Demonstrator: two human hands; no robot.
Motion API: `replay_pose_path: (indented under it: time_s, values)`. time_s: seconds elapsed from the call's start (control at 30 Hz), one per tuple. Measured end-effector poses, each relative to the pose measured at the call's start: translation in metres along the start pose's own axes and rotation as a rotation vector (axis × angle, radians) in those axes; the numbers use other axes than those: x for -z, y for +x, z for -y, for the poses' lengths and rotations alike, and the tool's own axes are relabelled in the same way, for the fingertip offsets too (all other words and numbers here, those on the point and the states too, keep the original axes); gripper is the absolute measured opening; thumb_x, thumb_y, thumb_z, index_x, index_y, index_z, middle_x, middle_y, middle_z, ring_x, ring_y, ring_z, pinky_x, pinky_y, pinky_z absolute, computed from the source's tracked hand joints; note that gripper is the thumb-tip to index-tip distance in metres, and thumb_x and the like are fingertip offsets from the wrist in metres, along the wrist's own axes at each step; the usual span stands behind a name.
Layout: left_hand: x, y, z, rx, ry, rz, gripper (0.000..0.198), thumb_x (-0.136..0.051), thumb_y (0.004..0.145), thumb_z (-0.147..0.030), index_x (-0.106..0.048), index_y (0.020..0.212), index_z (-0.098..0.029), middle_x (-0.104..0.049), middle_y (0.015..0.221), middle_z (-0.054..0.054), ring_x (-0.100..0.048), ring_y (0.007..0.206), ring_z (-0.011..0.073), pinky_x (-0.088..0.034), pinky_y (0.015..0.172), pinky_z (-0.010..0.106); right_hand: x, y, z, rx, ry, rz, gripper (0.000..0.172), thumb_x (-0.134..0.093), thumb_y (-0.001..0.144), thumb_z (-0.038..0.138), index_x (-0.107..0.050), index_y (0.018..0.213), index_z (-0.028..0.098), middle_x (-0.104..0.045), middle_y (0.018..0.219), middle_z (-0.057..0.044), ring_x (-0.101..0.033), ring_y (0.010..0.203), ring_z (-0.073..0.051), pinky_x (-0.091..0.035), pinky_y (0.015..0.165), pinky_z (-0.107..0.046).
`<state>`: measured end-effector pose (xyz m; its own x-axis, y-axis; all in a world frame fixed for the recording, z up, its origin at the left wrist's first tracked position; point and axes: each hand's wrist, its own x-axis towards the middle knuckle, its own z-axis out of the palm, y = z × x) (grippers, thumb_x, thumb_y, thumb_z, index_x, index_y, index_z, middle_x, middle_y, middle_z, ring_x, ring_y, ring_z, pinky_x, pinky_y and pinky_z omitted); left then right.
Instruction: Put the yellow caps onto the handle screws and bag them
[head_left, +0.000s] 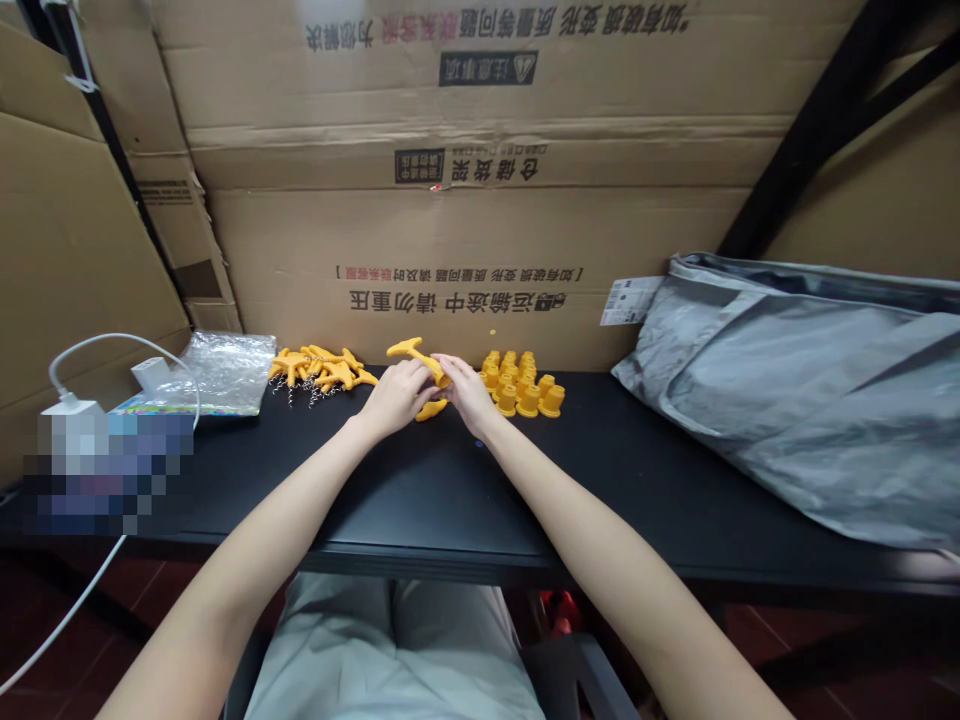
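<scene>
My left hand [397, 398] and my right hand [466, 397] meet above the black table, fingers closed around a yellow plastic corkscrew [407, 347]. Its T-shaped handle points up and left; the wider part between my fingertips is partly covered, and its metal spiral cannot be seen. Just below my fingers shows another curved yellow piece [431, 411]; whether it is joined to the held one, I cannot tell. Left of my hands lies a pile of yellow T-shaped handles [322, 366] with metal spirals. Several yellow cup-shaped parts [528, 400] stand in rows beside my right hand.
A clear plastic bag [225, 365] lies at the left, near a white charger and cable [112, 340] and a blurred-out item [112, 480]. A large grey bag [810, 400] fills the right side. Printed cardboard [480, 230] walls the back of the black table [600, 490].
</scene>
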<state>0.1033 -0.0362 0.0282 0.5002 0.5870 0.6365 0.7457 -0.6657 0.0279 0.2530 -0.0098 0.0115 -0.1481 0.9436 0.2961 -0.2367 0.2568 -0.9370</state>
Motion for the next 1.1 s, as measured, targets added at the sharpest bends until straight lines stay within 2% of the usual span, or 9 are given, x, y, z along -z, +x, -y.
replay_pose_path:
  time_s: [0.13, 0.27, 0.33, 0.43, 0.57, 0.63, 0.8, 0.97, 1.1]
  values:
    - [-0.005, -0.012, 0.018, 0.078, 0.021, -0.061, 0.026, -0.051, 0.089, -0.025, -0.056, 0.114, -0.02, -0.056, 0.128, 0.011, -0.048, 0.121, 0.0234, -0.04, 0.098, 0.04, 0.004, 0.002, -0.002, -0.006, -0.051, -0.047, 0.023, -0.063, 0.074, 0.032, -0.063, 0.095, 0.021, -0.065, 0.071, 0.003, -0.059, 0.058, -0.011, -0.048, 0.056, -0.023]
    - [-0.006, -0.02, 0.038, 0.222, 0.058, -0.136, 0.039, -0.051, 0.088, -0.025, -0.051, 0.127, -0.023, -0.041, 0.144, 0.012, -0.038, 0.132, 0.027, -0.036, 0.104, 0.044, 0.007, 0.0, -0.003, 0.048, -0.14, 0.021, 0.023, -0.065, 0.073, 0.033, -0.066, 0.091, 0.019, -0.067, 0.076, 0.0, -0.061, 0.064, -0.012, -0.048, 0.056, -0.023]
    - [-0.007, -0.022, 0.044, 0.238, 0.014, -0.098, 0.04, -0.047, 0.09, -0.024, -0.049, 0.13, -0.023, -0.048, 0.138, 0.012, -0.046, 0.126, 0.0247, -0.04, 0.101, 0.041, 0.009, -0.002, -0.005, 0.069, -0.227, 0.083, 0.027, -0.065, 0.075, 0.037, -0.067, 0.094, 0.018, -0.068, 0.077, -0.002, -0.062, 0.065, -0.014, -0.05, 0.058, -0.026]
    - [-0.006, -0.025, 0.048, 0.279, -0.047, 0.003, 0.039, -0.044, 0.091, -0.024, -0.051, 0.129, -0.023, -0.062, 0.119, 0.009, -0.06, 0.107, 0.0201, -0.046, 0.092, 0.035, 0.011, -0.002, -0.008, 0.122, -0.441, 0.148, 0.033, -0.062, 0.079, 0.041, -0.068, 0.1, 0.017, -0.069, 0.08, -0.004, -0.066, 0.071, -0.018, -0.054, 0.066, -0.032]
    - [-0.005, -0.027, 0.046, 0.357, -0.008, 0.042, 0.036, -0.05, 0.088, -0.026, -0.056, 0.123, -0.026, -0.066, 0.112, 0.005, -0.063, 0.102, 0.0204, -0.048, 0.089, 0.033, 0.015, -0.002, -0.011, 0.323, -0.805, 0.201, 0.029, -0.058, 0.084, 0.032, -0.066, 0.108, 0.017, -0.068, 0.111, -0.011, -0.064, 0.103, -0.024, -0.048, 0.091, -0.04]
    - [-0.004, -0.027, 0.044, 0.368, 0.005, 0.049, 0.034, -0.05, 0.087, -0.028, -0.058, 0.121, -0.026, -0.067, 0.112, 0.004, -0.064, 0.101, 0.0205, -0.048, 0.087, 0.032, 0.016, -0.002, -0.011, 0.404, -1.007, 0.204, 0.029, -0.056, 0.087, 0.027, -0.064, 0.112, 0.017, -0.065, 0.119, -0.013, -0.059, 0.112, -0.025, -0.043, 0.097, -0.043]
    - [-0.004, -0.025, 0.041, 0.396, 0.035, 0.065, 0.032, -0.052, 0.085, -0.03, -0.06, 0.116, -0.027, -0.07, 0.109, 0.003, -0.065, 0.098, 0.0204, -0.048, 0.082, 0.029, 0.016, -0.006, -0.003, 0.531, -1.348, 0.195, 0.026, -0.052, 0.09, 0.022, -0.061, 0.114, 0.017, -0.067, 0.113, -0.012, -0.058, 0.107, -0.026, -0.039, 0.091, -0.042]
    - [-0.001, -0.024, 0.038, 0.426, 0.051, 0.099, 0.033, -0.054, 0.082, -0.033, -0.061, 0.113, -0.024, -0.072, 0.092, 0.003, -0.067, 0.086, 0.0203, -0.047, 0.075, 0.028, 0.011, -0.01, 0.006, 0.685, -1.508, 0.178, 0.023, -0.047, 0.091, 0.015, -0.06, 0.11, 0.018, -0.066, 0.108, -0.011, -0.056, 0.101, -0.024, -0.032, 0.091, -0.039]
    - [0.002, -0.023, 0.034, 0.446, 0.051, 0.118, 0.033, -0.054, 0.081, -0.035, -0.062, 0.111, -0.023, -0.072, 0.085, 0.003, -0.067, 0.079, 0.0196, -0.045, 0.071, 0.027, 0.007, -0.013, 0.012, 0.719, -1.586, 0.132, 0.029, -0.04, 0.09, 0.01, -0.06, 0.109, 0.019, -0.064, 0.112, -0.011, -0.054, 0.102, -0.024, -0.028, 0.093, -0.039]
